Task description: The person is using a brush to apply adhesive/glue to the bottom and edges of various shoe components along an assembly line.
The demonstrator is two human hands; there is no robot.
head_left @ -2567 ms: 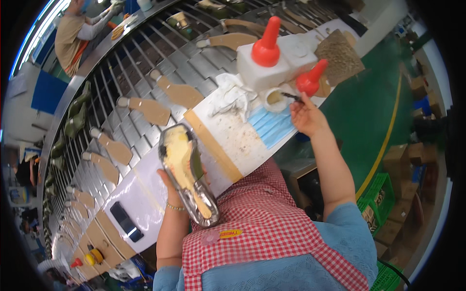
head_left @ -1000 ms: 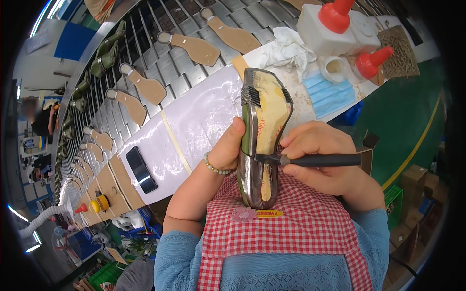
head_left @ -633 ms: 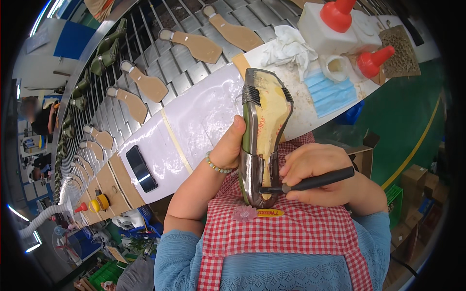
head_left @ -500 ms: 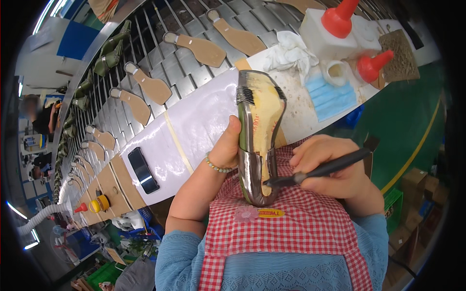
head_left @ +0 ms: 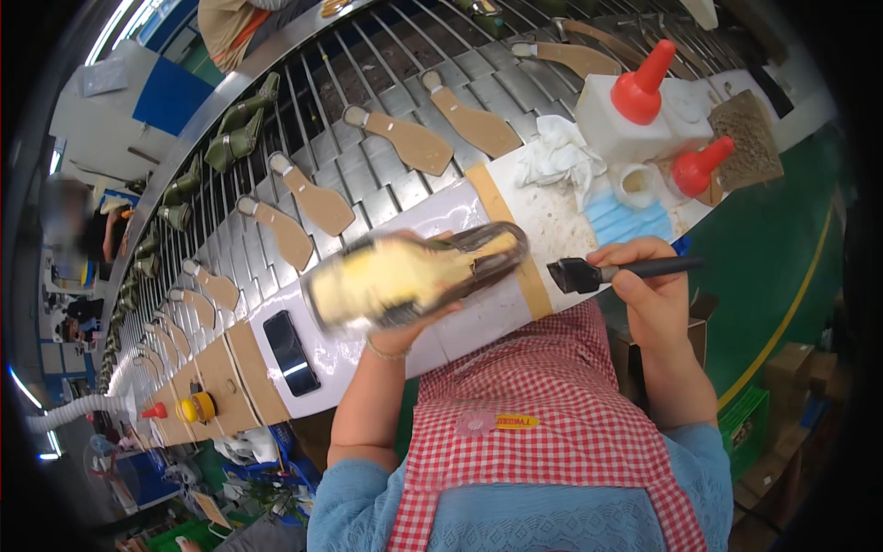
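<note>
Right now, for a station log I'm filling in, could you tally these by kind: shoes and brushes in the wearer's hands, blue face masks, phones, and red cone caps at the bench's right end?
Shoe, in left hand: 1
Brush, in right hand: 1
Blue face mask: 1
Phone: 1
Red cone caps: 2
Total: 6

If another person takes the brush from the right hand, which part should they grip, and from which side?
Probably best to grip the brush by its black handle, coming from the right: the long, slim end sticks out free past the right hand, while the wide dark head points left, toward the shoe.
</note>
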